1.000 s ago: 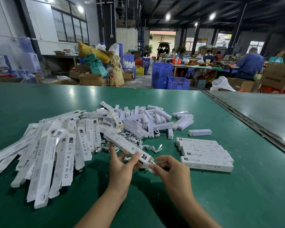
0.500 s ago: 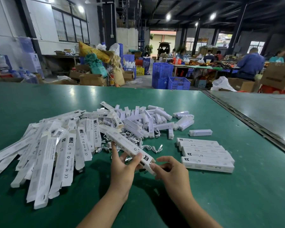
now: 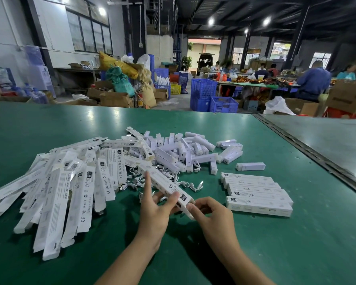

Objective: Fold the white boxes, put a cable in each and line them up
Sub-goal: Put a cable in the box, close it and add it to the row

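White box (image 3: 164,183): L grip (image 3: 154,210) holds mid, R grip (image 3: 212,219) pinches near edge, beside lined-up row (image 3: 257,194).

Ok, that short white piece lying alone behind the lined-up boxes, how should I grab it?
Pinch the short white piece across its long sides at mid-length, from above: it lies flat and crosswise, touching nothing, so both sides are free.

My green table (image 3: 255,254) carries flat boxes (image 3: 56,192) toward its left edge, cables (image 3: 136,184) mid-surface, folded boxes (image 3: 257,194) rowed toward the right.
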### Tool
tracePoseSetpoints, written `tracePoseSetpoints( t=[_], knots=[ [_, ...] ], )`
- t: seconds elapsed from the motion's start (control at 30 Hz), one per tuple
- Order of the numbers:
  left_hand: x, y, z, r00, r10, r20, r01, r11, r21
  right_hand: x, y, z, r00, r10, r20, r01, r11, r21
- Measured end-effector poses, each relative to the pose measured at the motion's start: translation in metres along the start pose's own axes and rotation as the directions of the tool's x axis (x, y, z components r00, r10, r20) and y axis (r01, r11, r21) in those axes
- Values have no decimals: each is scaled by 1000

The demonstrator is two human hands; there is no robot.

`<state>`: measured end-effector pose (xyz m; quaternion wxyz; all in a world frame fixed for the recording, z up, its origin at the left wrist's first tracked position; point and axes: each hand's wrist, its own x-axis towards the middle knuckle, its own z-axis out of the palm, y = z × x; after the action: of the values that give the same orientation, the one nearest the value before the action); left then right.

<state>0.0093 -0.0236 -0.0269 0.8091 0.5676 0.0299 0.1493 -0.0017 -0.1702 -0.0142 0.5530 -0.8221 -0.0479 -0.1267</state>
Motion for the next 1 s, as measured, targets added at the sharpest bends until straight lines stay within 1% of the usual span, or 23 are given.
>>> tracePoseSetpoints(
  t=[0.27, 0.33, 0.43, 0.5, 0.6, 0.8, 0.9, 1.0],
  knots=[
    [0, 1, 2, 998, -29, 47, 29, 1000, -9, 0, 2, 1, 1000, 21, -5, -20, 999, 43],
    [1, 5, 1, 998, -45, 48, 46, 999, -24, -1, 2, 0, 1000, -23, 17, 22, 999, 49],
    [2, 11, -1, 996, -61, 65, 65, 996, -62, -2, -1, -3, 988, -117, 97, 111, 992, 65],
    [2, 14, -3, 995, -62, 78, 68, 996, -66, -2, -3, -3, 987, -108, 119, 99, 992, 81],
    [0, 14, -3, 992, -80, 95, 85, 995, -57, -3, -3, -3, 991, -78, 112, 69, 994, 84],
    [-2, 11, -2, 986, -102, 130, 103, 995, 2, -3, -2, -2, 998, -45, 46, 42, 996, 73],
    [-1, 9, -2, 986, -57, 156, 42, 994, 103, -3, -1, 0, 999, -41, 17, 40, 997, 60],
    [-5, 8, -3, 969, -12, 248, -45, 974, 224, -1, -1, 1, 999, -50, -8, 51, 996, 68]
  ],
)
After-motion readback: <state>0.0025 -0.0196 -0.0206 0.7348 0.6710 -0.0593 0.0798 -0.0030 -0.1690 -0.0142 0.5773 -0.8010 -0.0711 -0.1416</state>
